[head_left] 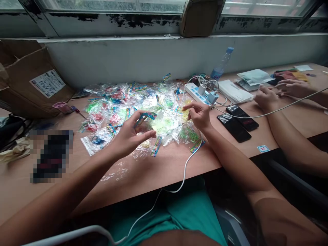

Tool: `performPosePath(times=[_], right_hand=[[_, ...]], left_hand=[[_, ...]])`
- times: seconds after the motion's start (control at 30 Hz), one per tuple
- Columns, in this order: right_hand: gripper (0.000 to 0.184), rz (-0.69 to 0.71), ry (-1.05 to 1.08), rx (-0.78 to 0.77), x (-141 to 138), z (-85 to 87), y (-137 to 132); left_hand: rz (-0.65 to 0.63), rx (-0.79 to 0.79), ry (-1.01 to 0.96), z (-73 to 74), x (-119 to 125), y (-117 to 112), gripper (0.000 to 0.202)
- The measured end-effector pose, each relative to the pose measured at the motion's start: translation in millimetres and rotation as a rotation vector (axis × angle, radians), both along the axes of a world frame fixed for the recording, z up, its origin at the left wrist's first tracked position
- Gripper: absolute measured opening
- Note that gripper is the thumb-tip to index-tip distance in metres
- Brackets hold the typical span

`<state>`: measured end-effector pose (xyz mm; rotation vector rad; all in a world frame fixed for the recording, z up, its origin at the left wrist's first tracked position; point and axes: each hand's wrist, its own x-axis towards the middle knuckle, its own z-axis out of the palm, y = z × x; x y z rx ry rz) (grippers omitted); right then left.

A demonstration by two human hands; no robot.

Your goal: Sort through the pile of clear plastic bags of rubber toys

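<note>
My left hand [133, 133] is over the near left side of a pile of clear plastic packets [143, 95]. Its thumb and fingers curve around a packet's colourful header card [146, 118], which lies against the fingers. Right of it, a see-through packet with pale green contents [164, 123] catches the light. My right hand [198, 114] is at the pile's right side, fingers bent and thumb close to them, beside yellow contents [188, 106]; whether it pinches something is hidden. Below it lies a packet with dark green strands [189, 134].
A cardboard box [23, 82] stands left, near a pink-handled tool [63, 107]. To the right are a power strip [198, 94], a bottle [221, 65], two phones [234, 128] and another person's hands [269, 97]. A white cable [186, 171] crosses the table edge.
</note>
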<state>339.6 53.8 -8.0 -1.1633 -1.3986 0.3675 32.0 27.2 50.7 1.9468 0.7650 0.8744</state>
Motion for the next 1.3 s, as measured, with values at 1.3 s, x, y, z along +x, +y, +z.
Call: performPosePath(times=[1.3], right_hand=[[0.04, 0.477, -0.567, -0.613, 47, 28.7, -6]], left_hand=[[0.109, 0.658, 0.559, -54.3, -73, 8, 0.029]])
